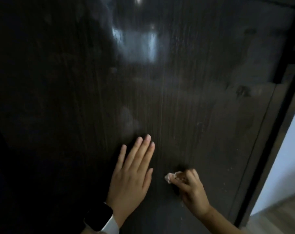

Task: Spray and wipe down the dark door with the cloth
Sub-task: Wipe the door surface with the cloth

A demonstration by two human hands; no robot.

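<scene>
Our left hand [131, 173] lies flat on the door [194, 98] while our right hand [192, 191] grips what seems a soft, light cloth [168, 177], bunched.

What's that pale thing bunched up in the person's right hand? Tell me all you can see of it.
It is the cloth, a small pale, pinkish-white wad that looks soft and crumpled. Most of it is hidden inside the grip of the right hand, whose curled fingers close round it; only a bunched end pokes out to the left of the fingers. It sits low against the dark door, apparently touching it, to the right of the flat left hand. Its full size and weave cannot be told.
</scene>
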